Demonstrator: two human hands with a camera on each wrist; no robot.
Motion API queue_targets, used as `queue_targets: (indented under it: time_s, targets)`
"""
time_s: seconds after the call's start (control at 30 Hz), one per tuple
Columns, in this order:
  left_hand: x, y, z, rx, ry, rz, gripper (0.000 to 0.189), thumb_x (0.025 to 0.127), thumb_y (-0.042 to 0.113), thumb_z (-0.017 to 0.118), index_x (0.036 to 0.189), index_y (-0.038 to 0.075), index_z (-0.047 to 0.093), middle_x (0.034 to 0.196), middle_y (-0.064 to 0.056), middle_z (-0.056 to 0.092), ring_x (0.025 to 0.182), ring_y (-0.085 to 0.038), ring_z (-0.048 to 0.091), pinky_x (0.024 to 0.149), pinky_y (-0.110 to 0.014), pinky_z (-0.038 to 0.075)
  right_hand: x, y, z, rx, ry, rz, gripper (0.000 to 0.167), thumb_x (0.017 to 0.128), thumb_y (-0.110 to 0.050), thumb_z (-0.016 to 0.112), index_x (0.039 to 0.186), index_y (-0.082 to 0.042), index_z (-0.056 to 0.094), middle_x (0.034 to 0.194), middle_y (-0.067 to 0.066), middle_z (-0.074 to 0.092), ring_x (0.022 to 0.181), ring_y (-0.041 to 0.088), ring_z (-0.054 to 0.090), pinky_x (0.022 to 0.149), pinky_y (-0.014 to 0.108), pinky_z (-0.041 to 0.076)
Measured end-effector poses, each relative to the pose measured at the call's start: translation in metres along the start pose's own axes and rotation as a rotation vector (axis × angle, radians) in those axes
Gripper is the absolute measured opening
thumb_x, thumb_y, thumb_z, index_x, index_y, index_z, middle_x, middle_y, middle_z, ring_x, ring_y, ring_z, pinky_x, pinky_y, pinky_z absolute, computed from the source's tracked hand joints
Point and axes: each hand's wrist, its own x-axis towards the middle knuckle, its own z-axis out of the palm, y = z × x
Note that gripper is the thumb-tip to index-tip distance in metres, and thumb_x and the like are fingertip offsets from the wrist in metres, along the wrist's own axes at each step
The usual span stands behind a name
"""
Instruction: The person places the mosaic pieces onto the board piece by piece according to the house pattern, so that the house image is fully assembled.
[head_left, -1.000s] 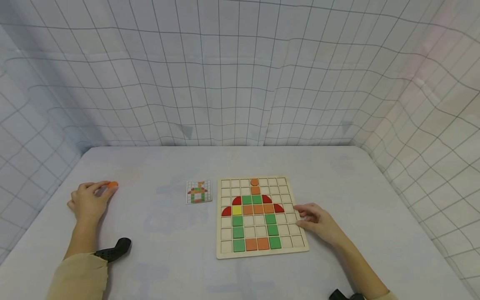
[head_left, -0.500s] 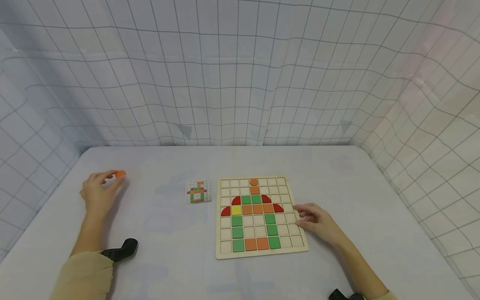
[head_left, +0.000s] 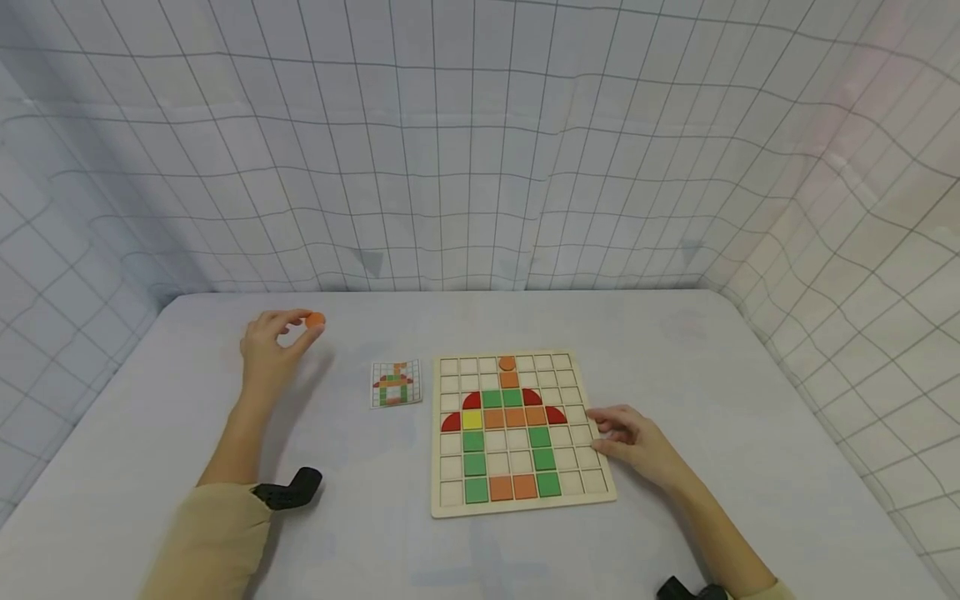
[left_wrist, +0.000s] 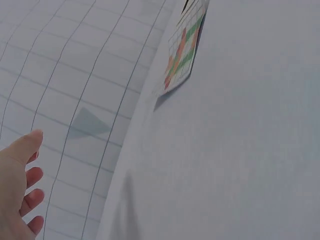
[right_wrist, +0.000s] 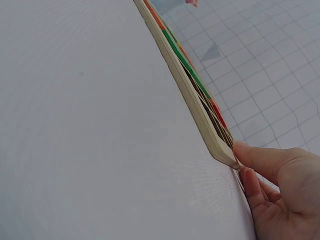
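In the head view my left hand [head_left: 270, 346] pinches a round orange piece [head_left: 315, 320] between thumb and fingertips, raised over the far left of the table. The left wrist view shows that hand [left_wrist: 20, 185] at its edge, with the piece out of sight. My right hand [head_left: 636, 442] holds the right edge of a square wooden grid board [head_left: 585, 482]; in the right wrist view its thumb and fingers meet at the board's corner area [right_wrist: 200, 117]. Green, orange, red and yellow pieces lie in the board's cells, with an orange disc [head_left: 507, 363] at the top.
Left of the board lies a small pattern card [head_left: 396, 383] printed with a similar coloured figure. A white cloth [head_left: 360, 533] covers the table. Grid-patterned curtains [head_left: 480, 167] hang behind it and at both sides. Black wrist devices [head_left: 291, 490] sit on both forearms.
My left hand has moved right and away from me with the orange piece, from the table's left side. My right hand and the board have stayed nearly still.
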Motion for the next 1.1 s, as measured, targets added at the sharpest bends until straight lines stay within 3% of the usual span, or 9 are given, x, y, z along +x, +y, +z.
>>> queue_targets:
  time_s: [0.27, 0.7, 1.1]
  targets:
    - [0.006, 0.033, 0.042, -0.058, -0.139, 0.098, 0.033, 0.082, 0.022, 0.069, 0.108, 0.002, 0.063, 0.100, -0.016, 0.055, 0.091, -0.030, 0.045, 0.081, -0.048, 0.026, 0.001, 0.000, 0.000, -0.004, 0.000, -0.018, 0.044, 0.080, -0.012, 0.070, 0.120, 0.000, 0.057, 0.104, 0.013, 0.053, 0.085, 0.010, 0.052, 0.071, 0.018, 0.045]
    - [0.007, 0.086, 0.101, -0.094, -0.305, 0.281, 0.032, 0.080, 0.024, 0.071, 0.105, 0.006, 0.066, 0.096, -0.012, 0.060, 0.087, -0.030, 0.050, 0.078, -0.047, 0.034, 0.001, 0.001, -0.001, -0.009, -0.003, -0.040, 0.043, 0.080, -0.011, 0.070, 0.119, 0.001, 0.057, 0.103, 0.013, 0.054, 0.085, 0.008, 0.051, 0.071, 0.018, 0.045]
    - [-0.003, 0.118, 0.146, -0.059, -0.512, 0.289, 0.031, 0.084, 0.031, 0.065, 0.109, 0.011, 0.065, 0.098, -0.007, 0.059, 0.091, -0.025, 0.051, 0.083, -0.044, 0.036, 0.001, 0.003, -0.001, -0.022, 0.005, -0.050, 0.043, 0.079, -0.012, 0.071, 0.119, 0.000, 0.058, 0.103, 0.012, 0.055, 0.087, 0.008, 0.051, 0.072, 0.017, 0.045]
